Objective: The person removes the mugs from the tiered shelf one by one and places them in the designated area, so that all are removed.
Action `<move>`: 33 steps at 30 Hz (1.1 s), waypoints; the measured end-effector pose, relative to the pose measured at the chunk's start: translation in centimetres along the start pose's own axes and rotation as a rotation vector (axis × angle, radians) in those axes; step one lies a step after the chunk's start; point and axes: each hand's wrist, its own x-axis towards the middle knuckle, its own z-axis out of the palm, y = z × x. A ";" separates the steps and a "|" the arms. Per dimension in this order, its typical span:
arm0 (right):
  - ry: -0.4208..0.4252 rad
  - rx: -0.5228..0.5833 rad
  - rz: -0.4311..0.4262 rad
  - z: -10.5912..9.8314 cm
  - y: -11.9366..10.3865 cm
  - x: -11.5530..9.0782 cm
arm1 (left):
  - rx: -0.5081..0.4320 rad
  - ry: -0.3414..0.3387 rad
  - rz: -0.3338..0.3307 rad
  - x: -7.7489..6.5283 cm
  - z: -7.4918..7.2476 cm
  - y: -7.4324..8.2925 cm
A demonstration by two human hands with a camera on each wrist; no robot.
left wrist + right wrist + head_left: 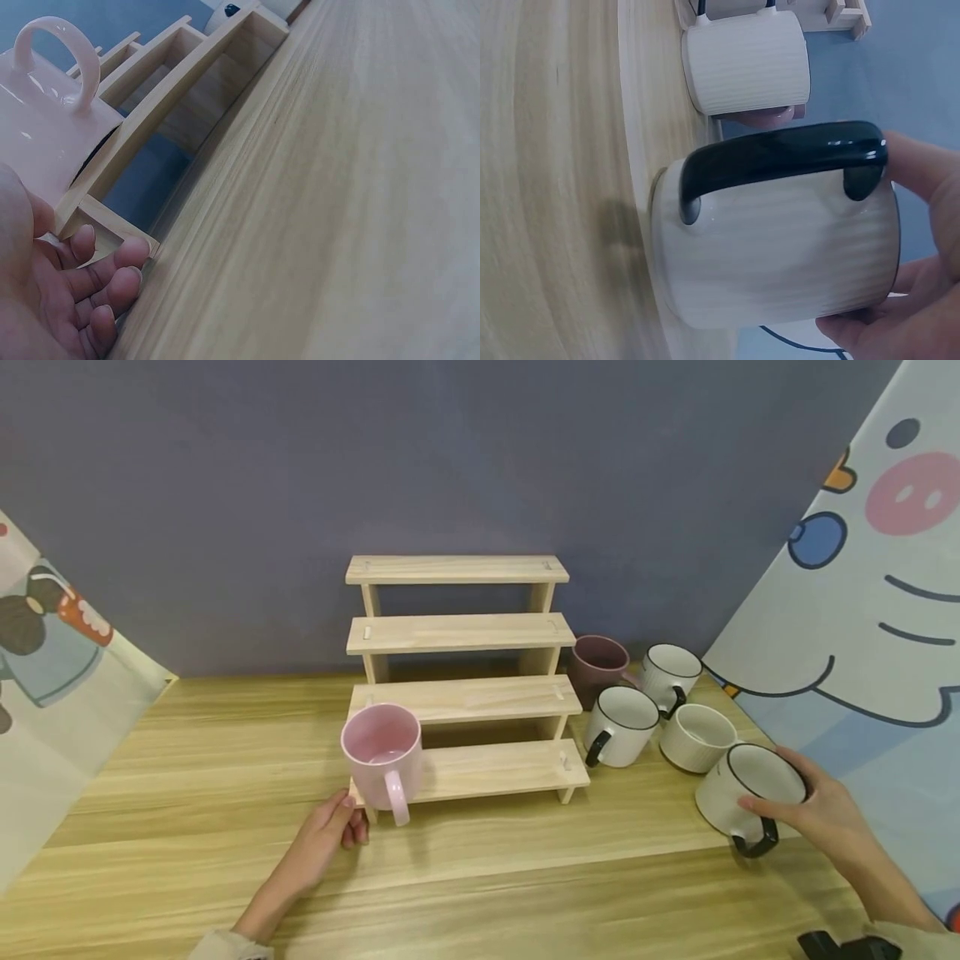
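My left hand (324, 831) holds the left front corner of a stepped wooden display shelf (480, 772), its thumb near the board and its fingers by the leg (112, 225). On the lowest step, at the left end, stands a pink mug (382, 756), its handle facing front. To the right, my right hand (821, 806) grips a white ribbed mug (780, 247) by its rim, thumb on one side and fingers on the other. That mug's black handle (756, 842) points to the front. Whether its base touches the table is hard to tell.
Right of the shelf stand a dark purple mug (597, 664), two white mugs with black handles (621, 727) (670, 677) and a cream ribbed cup (697, 739). A grey backdrop (450, 460) rises behind, with printed sheets (862, 635) at either side.
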 end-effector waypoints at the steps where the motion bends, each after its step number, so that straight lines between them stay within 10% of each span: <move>1: -0.010 -0.001 0.002 0.0 -0.1 0.0 | -0.001 -0.004 -0.001 0.0 0.0 0.0; 19: 0.031 -0.102 -0.035 -0.7 0.3 -0.5 | -0.015 -0.016 -0.069 0.5 0.9 0.6; 33: 0.044 -0.043 -0.149 -0.4 -3.8 -0.3 | -0.002 0.013 -0.086 0.1 0.2 0.5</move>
